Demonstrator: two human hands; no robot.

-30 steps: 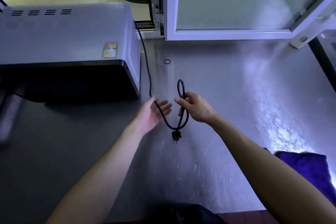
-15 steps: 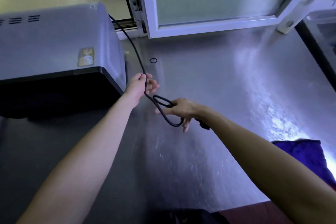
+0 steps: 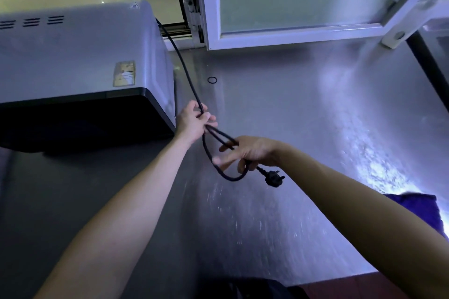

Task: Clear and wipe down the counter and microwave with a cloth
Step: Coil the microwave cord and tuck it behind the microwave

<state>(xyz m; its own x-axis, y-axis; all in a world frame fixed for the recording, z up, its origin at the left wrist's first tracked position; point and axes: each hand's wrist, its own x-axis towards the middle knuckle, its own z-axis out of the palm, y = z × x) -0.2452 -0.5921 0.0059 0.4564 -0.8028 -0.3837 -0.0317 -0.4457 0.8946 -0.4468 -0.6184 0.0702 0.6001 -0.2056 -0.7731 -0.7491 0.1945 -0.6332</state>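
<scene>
A grey microwave (image 3: 80, 56) with a black front stands on the left of the steel counter (image 3: 303, 128). Its black power cord (image 3: 184, 65) runs from the microwave's back right corner down to my hands. My left hand (image 3: 194, 121) grips the cord beside the microwave's right front corner. My right hand (image 3: 247, 153) holds a folded loop of the same cord, and the black plug (image 3: 274, 178) hangs just right of it. A purple cloth (image 3: 418, 213) lies at the counter's right front edge.
A small black ring (image 3: 212, 80) lies on the counter behind my hands. A white-framed window (image 3: 291, 36) stands along the back of the counter. The counter's front edge runs across the bottom right.
My left hand has moved from open beside the cord to gripping it near the microwave. My right hand has folded the loop flatter, and the plug now sticks out to its right.
</scene>
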